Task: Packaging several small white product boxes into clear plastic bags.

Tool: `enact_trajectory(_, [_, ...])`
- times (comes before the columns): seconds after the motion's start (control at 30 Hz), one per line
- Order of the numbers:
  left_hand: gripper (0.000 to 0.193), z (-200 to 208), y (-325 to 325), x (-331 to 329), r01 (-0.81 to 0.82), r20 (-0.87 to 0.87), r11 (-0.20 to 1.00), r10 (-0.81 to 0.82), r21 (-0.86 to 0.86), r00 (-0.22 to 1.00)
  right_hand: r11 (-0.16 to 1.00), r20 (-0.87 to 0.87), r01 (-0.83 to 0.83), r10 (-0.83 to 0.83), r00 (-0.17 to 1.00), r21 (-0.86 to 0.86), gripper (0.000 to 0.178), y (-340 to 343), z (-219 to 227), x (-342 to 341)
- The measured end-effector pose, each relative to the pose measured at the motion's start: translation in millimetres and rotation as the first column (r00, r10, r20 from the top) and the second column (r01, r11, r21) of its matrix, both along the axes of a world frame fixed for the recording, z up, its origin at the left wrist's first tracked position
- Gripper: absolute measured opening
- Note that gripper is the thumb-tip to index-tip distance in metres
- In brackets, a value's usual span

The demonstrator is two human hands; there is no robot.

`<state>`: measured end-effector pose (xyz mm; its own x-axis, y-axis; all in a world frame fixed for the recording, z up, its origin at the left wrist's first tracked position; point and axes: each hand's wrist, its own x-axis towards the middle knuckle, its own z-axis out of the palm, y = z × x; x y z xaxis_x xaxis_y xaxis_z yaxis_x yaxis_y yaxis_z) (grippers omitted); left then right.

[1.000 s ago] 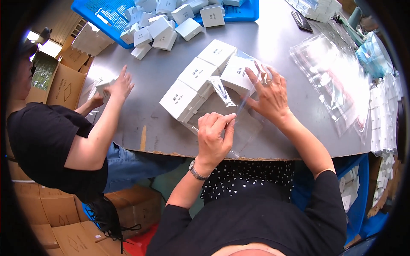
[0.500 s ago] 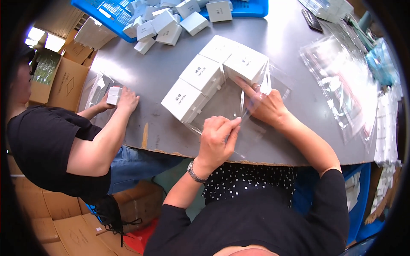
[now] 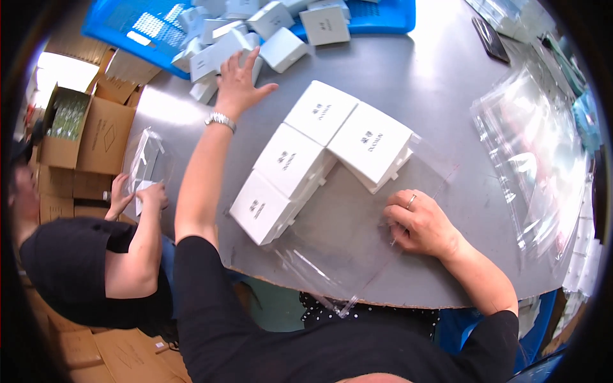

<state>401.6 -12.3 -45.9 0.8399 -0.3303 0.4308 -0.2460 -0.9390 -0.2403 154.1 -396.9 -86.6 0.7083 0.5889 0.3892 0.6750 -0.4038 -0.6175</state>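
My left hand [image 3: 239,83] is stretched far out with its fingers spread, over the nearest of the loose white boxes [image 3: 281,49] heaped at the blue basket. No box is gripped in it. My right hand [image 3: 421,225] is curled closed on the edge of a clear plastic bag [image 3: 332,255] lying on the table. Several white boxes with dark print [image 3: 287,156] stand in an L shape inside the bag, three in a slanting row and one beside the far end. The bag's mouth lies loose toward the table's front edge.
The blue basket [image 3: 131,38] stands at the far left. Flat clear bags [image 3: 530,166] and a phone [image 3: 490,39] lie on the right of the grey table [image 3: 440,96]. At the left, a co-worker [image 3: 83,268] handles a white box and a clear bag. Cardboard cartons [image 3: 105,134] are stacked behind.
My left hand has let go of the bag and moved far left to the heap. My right hand has drawn back from the boxes toward me. The co-worker leans lower.
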Motion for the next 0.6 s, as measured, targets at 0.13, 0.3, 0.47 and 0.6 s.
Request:
enact_trajectory(0.13, [0.112, -10.1, -24.4, 72.4, -0.068, -0.049, 0.986, 0.077, 0.150, 0.996, 0.994, -0.102, -0.045, 0.054, 0.993, 0.096, 0.018, -4.6, 0.4, 9.1])
enact_trajectory(0.3, [0.092, -39.1, -63.9, 72.5, -0.082, -0.142, 0.981, 0.107, 0.173, 0.984, 0.983, -0.185, -0.024, 0.058, 0.981, 0.184, 0.015, -8.9, -4.6, 12.5])
enact_trajectory(0.47, [0.075, -38.5, -51.7, -1.5, 0.287, -0.147, 0.958, -0.281, 0.017, 0.948, 0.987, -0.187, -0.003, 0.033, 0.982, 0.159, 0.014, -8.2, -5.3, 10.3])
enact_trajectory(0.6, [0.068, 3.8, -3.2, -4.2, 0.358, -0.004, 0.910, -0.367, -0.210, 0.930, 0.987, -0.177, 0.007, 0.022, 0.984, 0.162, 0.014, -6.1, 0.1, 9.4])
